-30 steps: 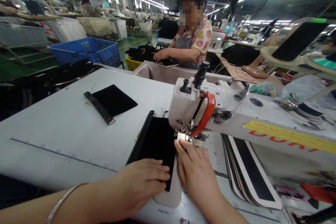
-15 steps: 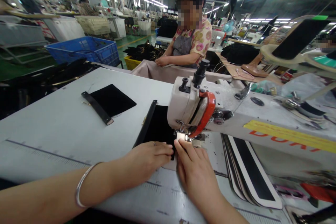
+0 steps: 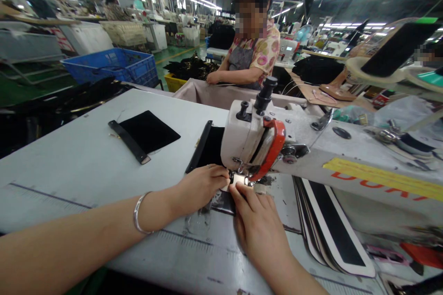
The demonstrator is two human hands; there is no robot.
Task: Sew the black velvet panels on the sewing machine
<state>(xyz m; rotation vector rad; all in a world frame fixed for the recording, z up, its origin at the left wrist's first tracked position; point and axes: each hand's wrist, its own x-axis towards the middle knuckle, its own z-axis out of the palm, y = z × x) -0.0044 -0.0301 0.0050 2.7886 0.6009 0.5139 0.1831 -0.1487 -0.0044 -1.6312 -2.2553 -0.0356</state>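
Observation:
A black fabric panel (image 3: 212,147) with a dark strip along its left edge lies partly beneath the sewing machine head (image 3: 242,140). My left hand (image 3: 197,189), with a silver bangle on the wrist, is closed at the panel's near edge, beside the presser foot. Its fingertips pinch that edge, partly hidden. My right hand (image 3: 261,226) lies with fingers stretched forward. Its fingertips touch a small pale block (image 3: 238,179) at the foot. Further left on the table, a second black panel (image 3: 148,131) with a similar strip (image 3: 128,142) lies flat.
White-bordered black pieces (image 3: 337,226) are stacked under the machine arm (image 3: 367,161). A co-worker (image 3: 251,55) is behind a fabric-lined bin (image 3: 197,92). A blue crate (image 3: 110,69) stands beyond the table (image 3: 69,161). Dark pieces (image 3: 31,122) are piled at left.
The black panel under the machine has slid away from me, baring the metal plate nearer to me. My left hand has moved forward, its fingers now drawn into a pinch. My right hand stays put.

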